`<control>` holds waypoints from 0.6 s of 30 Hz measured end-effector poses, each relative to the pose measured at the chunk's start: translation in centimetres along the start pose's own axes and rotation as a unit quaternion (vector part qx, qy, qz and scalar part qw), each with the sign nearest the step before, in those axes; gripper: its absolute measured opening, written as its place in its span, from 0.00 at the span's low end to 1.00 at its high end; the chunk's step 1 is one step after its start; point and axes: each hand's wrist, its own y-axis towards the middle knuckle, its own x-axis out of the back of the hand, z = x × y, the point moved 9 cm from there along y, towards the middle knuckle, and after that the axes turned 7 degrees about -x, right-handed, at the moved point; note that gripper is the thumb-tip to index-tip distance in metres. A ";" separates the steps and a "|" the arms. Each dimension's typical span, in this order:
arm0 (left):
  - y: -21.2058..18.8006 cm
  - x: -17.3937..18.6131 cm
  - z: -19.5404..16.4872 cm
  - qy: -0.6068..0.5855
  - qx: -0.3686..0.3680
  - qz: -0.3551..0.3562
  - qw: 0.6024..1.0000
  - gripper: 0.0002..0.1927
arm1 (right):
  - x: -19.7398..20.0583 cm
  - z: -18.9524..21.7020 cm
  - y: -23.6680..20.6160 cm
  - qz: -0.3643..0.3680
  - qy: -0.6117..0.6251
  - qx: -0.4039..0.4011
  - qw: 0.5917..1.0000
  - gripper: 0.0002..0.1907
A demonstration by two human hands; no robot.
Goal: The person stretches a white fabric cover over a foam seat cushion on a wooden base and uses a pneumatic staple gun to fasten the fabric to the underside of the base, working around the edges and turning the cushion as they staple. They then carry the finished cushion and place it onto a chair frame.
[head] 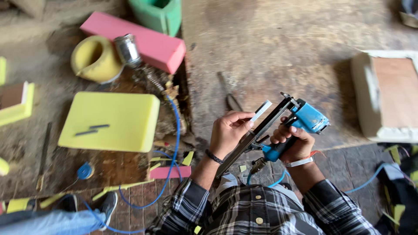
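My right hand (291, 141) grips the handle of a blue pneumatic staple gun (305, 118), held in front of my chest. Its long dark magazine (254, 137) slants down to the left. My left hand (228, 130) sits against that magazine and pinches a thin silvery strip of staples (261, 110) between thumb and fingers, just above the rail. A blue air hose (278, 179) hangs from the gun's base. Both forearms wear checked sleeves.
A yellow foam slab (111, 119) with two small dark strips lies at left, beside a pink foam block (139, 41), a yellow foam ring (93, 58) and a metal canister (127, 50). A blue hose (174, 143) loops over the floor. A padded seat panel (387, 95) sits right.
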 end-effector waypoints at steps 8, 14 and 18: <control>-0.6 -20.4 -4.3 0.093 -0.007 0.181 0.979 0.10 | 11.2 10.1 -9.9 -0.018 0.057 0.091 0.994 0.24; -3.0 -36.3 -6.3 0.119 -0.080 0.247 0.958 0.11 | 20.6 18.1 -17.0 -0.031 0.122 0.144 0.982 0.22; -4.2 -42.9 -5.1 0.051 -0.053 0.313 0.947 0.19 | 25.9 24.1 -21.6 -0.043 0.156 0.211 0.964 0.21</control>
